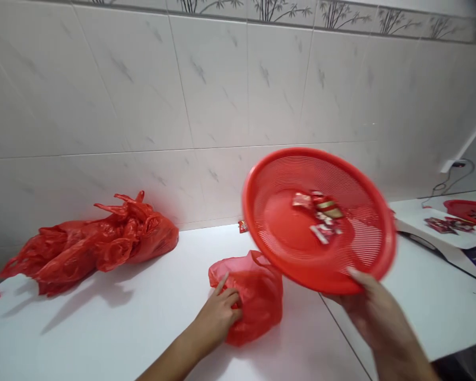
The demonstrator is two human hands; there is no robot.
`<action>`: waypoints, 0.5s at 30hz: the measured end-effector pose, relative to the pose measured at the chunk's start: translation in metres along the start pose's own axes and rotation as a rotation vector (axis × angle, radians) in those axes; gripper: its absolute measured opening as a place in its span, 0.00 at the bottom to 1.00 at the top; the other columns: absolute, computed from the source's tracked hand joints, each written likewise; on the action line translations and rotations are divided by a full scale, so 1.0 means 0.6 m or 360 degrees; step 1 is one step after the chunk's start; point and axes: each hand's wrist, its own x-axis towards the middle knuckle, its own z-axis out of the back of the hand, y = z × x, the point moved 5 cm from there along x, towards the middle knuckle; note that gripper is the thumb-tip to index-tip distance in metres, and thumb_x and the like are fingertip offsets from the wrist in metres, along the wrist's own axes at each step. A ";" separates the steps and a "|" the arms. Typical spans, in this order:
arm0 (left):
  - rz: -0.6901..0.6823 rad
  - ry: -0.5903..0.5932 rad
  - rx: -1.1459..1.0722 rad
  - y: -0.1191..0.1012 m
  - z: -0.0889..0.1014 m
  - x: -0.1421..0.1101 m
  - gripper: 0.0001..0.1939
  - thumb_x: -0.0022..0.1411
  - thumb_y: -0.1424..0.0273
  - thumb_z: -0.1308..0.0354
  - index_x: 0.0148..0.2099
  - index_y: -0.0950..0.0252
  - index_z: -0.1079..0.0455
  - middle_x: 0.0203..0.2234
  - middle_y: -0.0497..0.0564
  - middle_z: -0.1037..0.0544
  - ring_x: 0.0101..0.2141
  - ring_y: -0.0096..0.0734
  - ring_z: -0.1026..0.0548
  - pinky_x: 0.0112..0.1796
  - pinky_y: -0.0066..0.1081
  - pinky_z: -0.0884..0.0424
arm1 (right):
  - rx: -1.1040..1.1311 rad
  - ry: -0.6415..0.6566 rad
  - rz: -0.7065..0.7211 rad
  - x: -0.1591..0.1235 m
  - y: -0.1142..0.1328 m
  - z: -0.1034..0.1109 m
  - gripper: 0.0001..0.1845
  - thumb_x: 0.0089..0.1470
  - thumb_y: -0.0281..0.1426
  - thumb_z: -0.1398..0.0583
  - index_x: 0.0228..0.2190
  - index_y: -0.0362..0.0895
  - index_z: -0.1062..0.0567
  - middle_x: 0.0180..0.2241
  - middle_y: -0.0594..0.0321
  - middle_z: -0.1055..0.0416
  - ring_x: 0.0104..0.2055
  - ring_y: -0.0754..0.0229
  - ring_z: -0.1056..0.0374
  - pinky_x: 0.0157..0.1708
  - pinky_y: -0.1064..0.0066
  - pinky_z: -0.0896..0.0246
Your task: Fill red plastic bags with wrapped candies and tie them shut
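**Operator:** What is my right hand on?

**Describer:** Your right hand (375,312) grips the rim of a round red plastic mesh basket (280,233). Your thumb lies over the edge and your other fingers sit behind it in a narrow pinch. The basket is tilted steeply, with its inside facing you, and it is off the counter. A small cluster of red and gold packets (317,214) sits near its middle.

**Operator:** And my left hand?

**Describer:** Your left hand (218,315) rests against a red plastic bag (262,301) on the white counter (103,338). Your fingers are spread, with the index finger raised apart from the rest. They press into the bag, but you can't tell whether they are gripping it.

**Operator:** What else is around me?

**Describer:** To your left, a bunched heap of red plastic bags (91,248) lies against the tiled wall (143,106). A single small red packet (243,226) sits at the foot of the wall, behind the basket. To your right stands a white digital scale (416,222). On it are a second red basket (466,207) and a few more packets (446,225).
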 end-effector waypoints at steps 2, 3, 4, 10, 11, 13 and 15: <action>-0.0005 -0.0012 -0.0008 -0.008 -0.006 -0.010 0.12 0.69 0.76 0.39 0.32 0.59 0.25 0.33 0.46 0.24 0.41 0.35 0.26 0.64 0.50 0.41 | 0.0010 0.0209 -0.0091 0.010 -0.041 -0.084 0.25 0.56 0.49 0.34 0.45 0.41 0.17 0.48 0.47 0.18 0.50 0.42 0.21 0.48 0.54 0.23; -0.0006 -0.0024 -0.0014 -0.011 -0.007 -0.015 0.11 0.70 0.75 0.38 0.33 0.59 0.25 0.33 0.46 0.23 0.41 0.35 0.26 0.61 0.48 0.38 | -0.0057 0.0272 -0.0095 0.011 -0.061 -0.117 0.26 0.57 0.48 0.35 0.46 0.40 0.17 0.49 0.48 0.18 0.52 0.43 0.22 0.51 0.55 0.25; -0.0004 -0.0048 -0.0016 -0.012 -0.006 -0.019 0.11 0.70 0.73 0.38 0.33 0.59 0.25 0.34 0.46 0.22 0.41 0.35 0.26 0.57 0.46 0.35 | -0.0156 0.0301 -0.0088 0.011 -0.083 -0.142 0.26 0.57 0.48 0.35 0.46 0.39 0.17 0.49 0.48 0.18 0.52 0.43 0.22 0.52 0.56 0.26; 0.0047 -0.0123 -0.0002 -0.001 -0.011 -0.051 0.14 0.71 0.71 0.37 0.30 0.62 0.28 0.34 0.46 0.22 0.37 0.31 0.28 0.43 0.38 0.36 | -0.0619 0.0405 -0.0040 0.010 -0.207 -0.184 0.30 0.57 0.53 0.37 0.43 0.38 0.16 0.41 0.47 0.16 0.48 0.39 0.20 0.50 0.56 0.25; 0.0048 -0.0131 -0.0002 0.002 -0.015 -0.057 0.14 0.71 0.71 0.36 0.30 0.62 0.28 0.33 0.46 0.22 0.36 0.31 0.28 0.43 0.38 0.36 | -0.0642 0.0396 -0.0009 0.009 -0.219 -0.182 0.31 0.57 0.54 0.38 0.44 0.38 0.15 0.41 0.46 0.16 0.49 0.39 0.20 0.50 0.57 0.25; 0.0072 -0.0162 0.0016 0.012 -0.023 -0.069 0.14 0.70 0.71 0.36 0.29 0.62 0.28 0.33 0.46 0.23 0.36 0.31 0.28 0.43 0.38 0.36 | -0.0679 0.0362 0.0074 0.008 -0.233 -0.178 0.33 0.58 0.56 0.39 0.44 0.39 0.15 0.43 0.46 0.17 0.51 0.40 0.21 0.50 0.59 0.25; 0.0149 -0.0200 0.0050 0.025 -0.029 -0.080 0.13 0.70 0.73 0.37 0.30 0.62 0.28 0.32 0.48 0.23 0.35 0.33 0.28 0.42 0.38 0.36 | -0.0735 0.0332 0.0150 0.009 -0.239 -0.171 0.35 0.59 0.58 0.40 0.42 0.39 0.15 0.42 0.45 0.17 0.48 0.40 0.20 0.47 0.60 0.25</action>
